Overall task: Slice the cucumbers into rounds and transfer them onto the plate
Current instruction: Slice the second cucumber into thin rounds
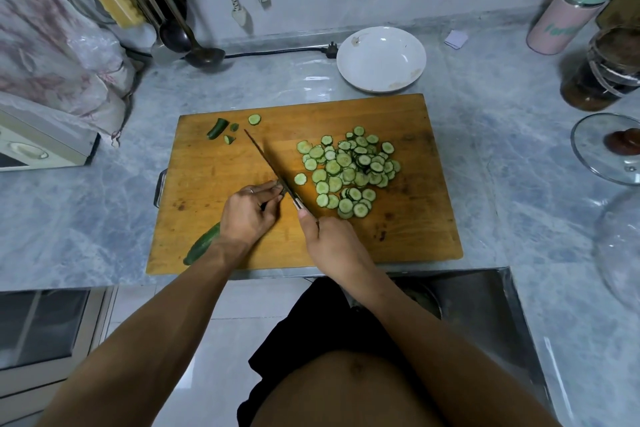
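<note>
1. My right hand (332, 243) is clenched around the handle of the knife (273, 170), thumb laid along the top near the blade. The blade runs away from that grip, up and to the left across the cutting board (398, 246).
2. My left hand (247, 215) holds down a cucumber (202, 246) just left of the blade, fingers curled over it with the tips right against the knife's side. The cucumber's uncut end sticks out behind the wrist, toward the board's near left corner.
3. Right of the blade, just beyond the knife hand, lies a loose heap of cucumber rounds (349, 170), many overlapping. One round sits apart, nearest the blade.
4. Past the knife tip, at the board's far left, I see a cut cucumber end (217, 128), two small bits and a single round.
5. The white plate (381, 59) sits on the counter (86, 218) beyond the board's far edge, well apart from both hands, holding no slices.
</note>
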Motion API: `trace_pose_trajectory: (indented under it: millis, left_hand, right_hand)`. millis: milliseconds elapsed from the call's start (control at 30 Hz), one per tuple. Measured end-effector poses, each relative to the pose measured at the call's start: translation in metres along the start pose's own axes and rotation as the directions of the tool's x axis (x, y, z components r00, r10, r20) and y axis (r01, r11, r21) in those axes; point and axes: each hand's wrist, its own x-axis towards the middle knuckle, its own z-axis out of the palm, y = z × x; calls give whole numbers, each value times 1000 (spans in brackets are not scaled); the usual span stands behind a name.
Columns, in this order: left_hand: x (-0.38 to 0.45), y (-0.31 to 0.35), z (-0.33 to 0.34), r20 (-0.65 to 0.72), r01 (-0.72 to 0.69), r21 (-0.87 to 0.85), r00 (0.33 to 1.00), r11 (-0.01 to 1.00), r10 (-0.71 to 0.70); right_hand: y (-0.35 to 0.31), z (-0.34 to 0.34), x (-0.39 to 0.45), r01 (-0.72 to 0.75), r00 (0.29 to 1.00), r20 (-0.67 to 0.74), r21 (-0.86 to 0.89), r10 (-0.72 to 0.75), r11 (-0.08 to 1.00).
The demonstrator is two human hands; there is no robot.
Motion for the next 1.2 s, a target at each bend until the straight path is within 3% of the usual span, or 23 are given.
trace_pose_trajectory:
  millis: [167,300,500,800,1200]
  left_hand:
    - [-12,13,7,-83,43,110,996,993,-33]
    - [-15,13,13,-123,78,8,989,997,-76]
    - [-6,-1,2,-10,41,-74,999,996,-42]
    - [-3,0,-5,29,70,-77,997,995,-68]
    - [-4,2,0,21,88,-84,996,993,-86]
  right_hand:
    - [10,-13,1,-63,994,-75,131,74,989]
    - [17,-20,-3,-37,997,-63,116,44,993]
    - [17,-12,-23,54,998,-30,30,-53,998]
    - [7,-8,-32,113,993,-36,-44,-115,993]
    - [-2,-12,-14,22,997,73,-11,-21,1000]
